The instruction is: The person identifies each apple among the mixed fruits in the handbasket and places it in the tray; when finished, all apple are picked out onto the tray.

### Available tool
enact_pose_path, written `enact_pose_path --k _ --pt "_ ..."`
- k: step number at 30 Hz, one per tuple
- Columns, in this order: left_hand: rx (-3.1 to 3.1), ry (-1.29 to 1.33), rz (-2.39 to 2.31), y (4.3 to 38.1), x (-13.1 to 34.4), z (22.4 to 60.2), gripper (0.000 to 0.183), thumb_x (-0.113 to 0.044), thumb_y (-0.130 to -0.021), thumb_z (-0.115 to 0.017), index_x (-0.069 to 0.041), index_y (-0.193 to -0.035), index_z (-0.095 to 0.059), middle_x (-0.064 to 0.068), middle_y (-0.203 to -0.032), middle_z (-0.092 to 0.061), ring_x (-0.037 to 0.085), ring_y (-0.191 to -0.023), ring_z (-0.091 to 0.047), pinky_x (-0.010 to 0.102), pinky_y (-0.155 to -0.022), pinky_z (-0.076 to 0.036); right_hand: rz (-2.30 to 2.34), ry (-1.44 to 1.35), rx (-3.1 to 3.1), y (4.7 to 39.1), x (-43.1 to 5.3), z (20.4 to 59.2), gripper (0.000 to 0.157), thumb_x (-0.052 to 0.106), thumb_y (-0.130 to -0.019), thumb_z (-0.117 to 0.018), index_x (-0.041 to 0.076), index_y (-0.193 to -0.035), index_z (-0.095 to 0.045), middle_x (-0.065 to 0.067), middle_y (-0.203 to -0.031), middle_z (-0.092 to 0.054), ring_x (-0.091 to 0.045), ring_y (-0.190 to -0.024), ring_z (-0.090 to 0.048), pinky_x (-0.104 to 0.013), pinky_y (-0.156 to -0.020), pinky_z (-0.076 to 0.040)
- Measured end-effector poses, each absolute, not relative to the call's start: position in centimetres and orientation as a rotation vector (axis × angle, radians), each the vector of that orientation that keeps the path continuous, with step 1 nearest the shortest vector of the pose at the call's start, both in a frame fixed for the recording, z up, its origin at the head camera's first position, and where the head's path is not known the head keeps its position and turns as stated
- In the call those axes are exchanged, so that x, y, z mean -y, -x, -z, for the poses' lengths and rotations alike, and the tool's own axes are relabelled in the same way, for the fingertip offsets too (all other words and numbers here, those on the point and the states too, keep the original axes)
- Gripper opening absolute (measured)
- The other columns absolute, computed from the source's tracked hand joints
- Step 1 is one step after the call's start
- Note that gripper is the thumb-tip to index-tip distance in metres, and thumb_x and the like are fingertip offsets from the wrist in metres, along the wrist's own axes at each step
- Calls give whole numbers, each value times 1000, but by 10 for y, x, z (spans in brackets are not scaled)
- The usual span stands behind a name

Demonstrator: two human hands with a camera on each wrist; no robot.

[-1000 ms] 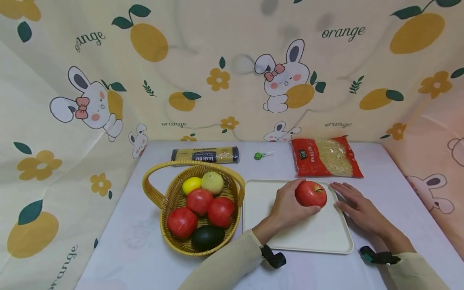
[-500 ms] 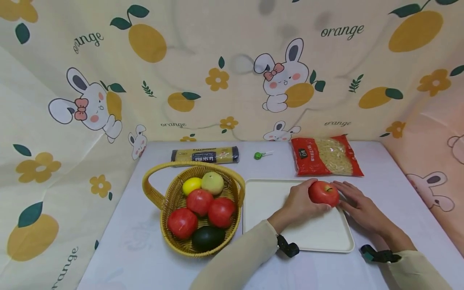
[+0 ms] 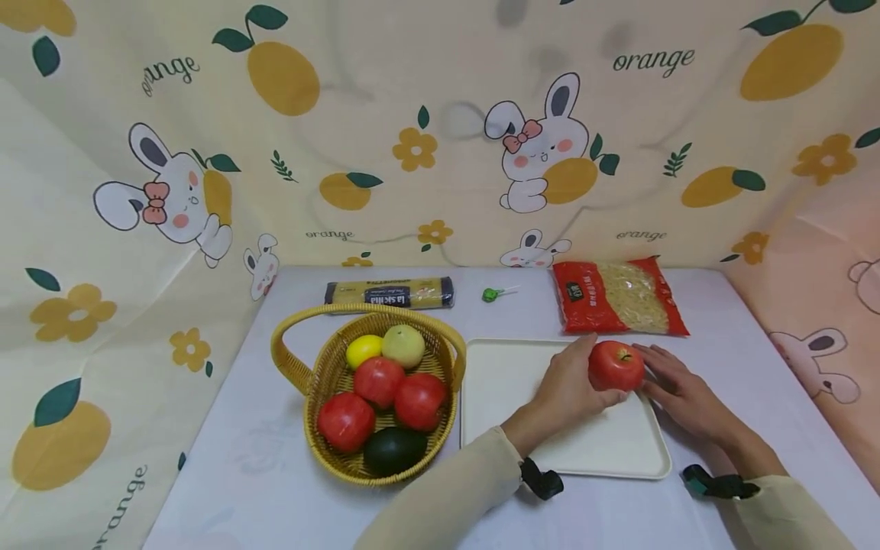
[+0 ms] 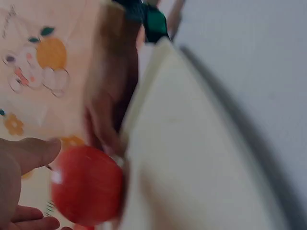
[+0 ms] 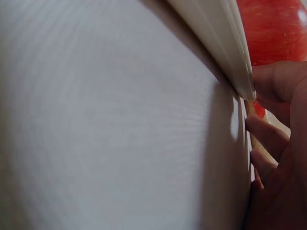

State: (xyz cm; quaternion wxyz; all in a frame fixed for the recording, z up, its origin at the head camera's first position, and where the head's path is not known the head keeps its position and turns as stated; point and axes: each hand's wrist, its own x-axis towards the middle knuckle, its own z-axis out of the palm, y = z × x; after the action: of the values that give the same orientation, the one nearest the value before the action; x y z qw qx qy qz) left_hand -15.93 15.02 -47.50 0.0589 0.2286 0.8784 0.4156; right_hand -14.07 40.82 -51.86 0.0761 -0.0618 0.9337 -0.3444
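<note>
A red apple (image 3: 616, 367) sits at the right side of the cream tray (image 3: 522, 443), stem upward. My left hand (image 3: 567, 393) is at its left side, thumb in front and fingers behind. In the left wrist view, the thumb (image 4: 41, 152) and fingers are spread, fairly straight, beside the apple (image 4: 86, 187). My right hand (image 3: 690, 397) lies along the tray's right edge, its fingers extended toward the apple. From the right wrist, its thumb (image 5: 276, 81) shows at the tray rim (image 5: 216, 38), close below the apple (image 5: 273, 31).
A wicker basket (image 3: 316, 451) to the left holds several fruits, among them a lemon (image 3: 363, 352) and an avocado (image 3: 395, 451). Behind are a spaghetti pack (image 3: 389, 293), a green lollipop (image 3: 490, 295) and a red pasta bag (image 3: 619, 298). A printed cloth (image 3: 426, 183) hangs behind the table.
The apple moved right across the tray with my left hand, up to the right rim. Since then the left hand has eased slightly back and its grip has loosened. The right hand stayed put.
</note>
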Motion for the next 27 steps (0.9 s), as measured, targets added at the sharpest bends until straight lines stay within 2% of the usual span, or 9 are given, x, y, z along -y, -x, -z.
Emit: enact_pose_path --k 5,9,11,14,19,27 --pt "-2557 -856 -1325 136 -121 453 81 -35 -91 -91 -18 -160 -53 -8 -154 -65 5 -137 -63 20 -113 -50 1028 181 -2800 138 -409 519 73 30 -110 -66 15 -173 -32 -31 -175 -29 -59 -164 -9 -94 -109 -24" --pt "-2408 -899 -1405 119 -95 440 75 -32 -93 -89 -20 -160 -57 -8 -156 -64 4 -131 -67 13 -104 -53 1026 176 -2805 136 -409 516 73 31 -110 -65 14 -173 -32 -32 -174 -30 -60 -164 -9 -94 -108 -24" --pt "-2334 -956 -1478 113 -84 436 68 -27 -94 -88 -18 -156 -61 -6 -154 -66 1 -127 -68 9 -101 -52 1030 174 -2805 136 -410 515 73 30 -110 -65 14 -173 -32 -33 -174 -30 -60 -164 -9 -94 -108 -24" --pt "-2231 -1058 -1590 105 -67 430 59 -17 -96 -85 -13 -152 -65 -4 -150 -70 -2 -127 -68 9 -104 -51 1031 184 -2805 135 -410 516 74 31 -110 -65 15 -174 -31 -32 -174 -29 -59 -164 -8 -94 -108 -25" --pt "-2117 -1164 -1674 97 -36 422 55 -11 -96 -84 -8 -148 -66 2 -146 -73 -2 -128 -68 15 -106 -54 1035 200 -2800 136 -411 519 75 30 -110 -66 17 -174 -30 -31 -175 -29 -59 -164 -8 -94 -107 -28" --pt "-2041 -1175 -1719 88 24 412 55 -12 -97 -82 -9 -149 -66 4 -147 -72 5 -129 -71 26 -110 -57 1036 221 -2795 140 -408 519 75 27 -110 -66 15 -174 -30 -32 -174 -29 -60 -163 -10 -94 -105 -29"
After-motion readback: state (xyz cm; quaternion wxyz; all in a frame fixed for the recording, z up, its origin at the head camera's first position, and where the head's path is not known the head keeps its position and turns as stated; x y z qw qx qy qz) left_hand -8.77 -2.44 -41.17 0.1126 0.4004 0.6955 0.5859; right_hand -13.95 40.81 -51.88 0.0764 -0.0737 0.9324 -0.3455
